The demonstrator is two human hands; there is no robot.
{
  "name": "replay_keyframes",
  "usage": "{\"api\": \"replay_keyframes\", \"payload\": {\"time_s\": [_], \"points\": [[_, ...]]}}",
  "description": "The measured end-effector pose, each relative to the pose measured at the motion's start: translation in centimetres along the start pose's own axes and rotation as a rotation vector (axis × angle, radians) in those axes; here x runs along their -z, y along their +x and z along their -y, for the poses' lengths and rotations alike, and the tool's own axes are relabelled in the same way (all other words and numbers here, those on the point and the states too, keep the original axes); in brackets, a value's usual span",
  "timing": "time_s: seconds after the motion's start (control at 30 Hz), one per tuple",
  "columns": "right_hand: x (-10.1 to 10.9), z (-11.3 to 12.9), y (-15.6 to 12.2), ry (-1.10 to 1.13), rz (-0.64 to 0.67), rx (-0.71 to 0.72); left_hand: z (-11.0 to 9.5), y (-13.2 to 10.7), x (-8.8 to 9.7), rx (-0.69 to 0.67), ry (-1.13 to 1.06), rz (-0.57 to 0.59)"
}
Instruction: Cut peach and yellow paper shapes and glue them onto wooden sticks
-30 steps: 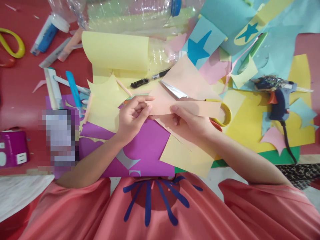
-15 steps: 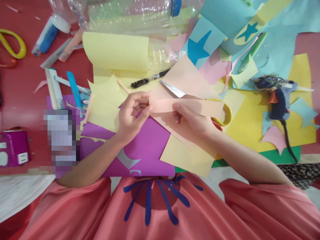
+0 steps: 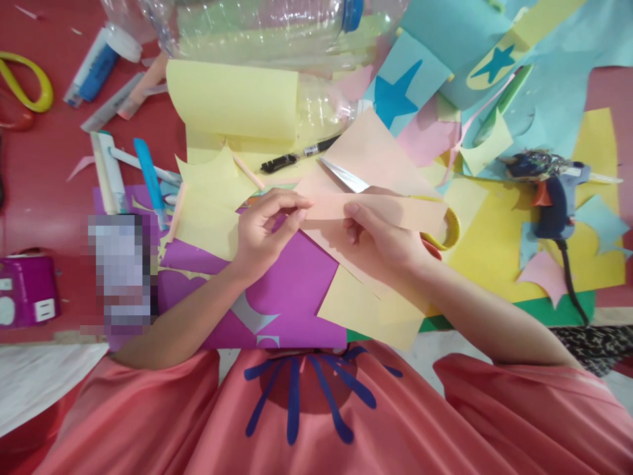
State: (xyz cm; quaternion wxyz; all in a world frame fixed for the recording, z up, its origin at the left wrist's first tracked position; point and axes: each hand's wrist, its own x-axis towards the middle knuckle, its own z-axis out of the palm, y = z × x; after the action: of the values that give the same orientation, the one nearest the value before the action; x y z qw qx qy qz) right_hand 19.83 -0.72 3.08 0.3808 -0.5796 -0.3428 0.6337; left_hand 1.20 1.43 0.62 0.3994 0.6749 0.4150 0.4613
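Observation:
A narrow peach paper strip (image 3: pixel 329 207) stretches sideways between my hands. My left hand (image 3: pixel 270 227) pinches its left end between thumb and fingers. Farther along, my right hand (image 3: pixel 388 234) grips the strip with the thumb on top and the fingers curled beneath. The strip's right end runs on past that hand. Under it lies a larger peach sheet (image 3: pixel 368 148). Scissors (image 3: pixel 346 175) with yellow and red handles rest on this sheet, blades pointing up and left, partly covered by the strip and my right hand.
Beyond my hands lie a black pen (image 3: pixel 281 163) and a plastic bottle wrapped in yellow paper (image 3: pixel 232 99). A glue gun (image 3: pixel 554 204) is at the right. Blue markers (image 3: pixel 148 178) and a blurred-out phone-like object (image 3: pixel 121 270) are at the left. Purple paper (image 3: pixel 291 284) lies nearest me.
My left thumb and fingers have closed onto the strip's left end, shifting slightly right. My right hand keeps its grip almost unmoved.

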Motion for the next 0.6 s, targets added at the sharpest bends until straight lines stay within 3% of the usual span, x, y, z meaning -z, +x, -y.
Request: {"api": "replay_keyframes", "payload": {"time_s": [0.6], "points": [[0.06,-0.23,0.05,0.085,0.069,0.009,0.01,0.16,0.00,0.016,-0.050,-0.050]]}}
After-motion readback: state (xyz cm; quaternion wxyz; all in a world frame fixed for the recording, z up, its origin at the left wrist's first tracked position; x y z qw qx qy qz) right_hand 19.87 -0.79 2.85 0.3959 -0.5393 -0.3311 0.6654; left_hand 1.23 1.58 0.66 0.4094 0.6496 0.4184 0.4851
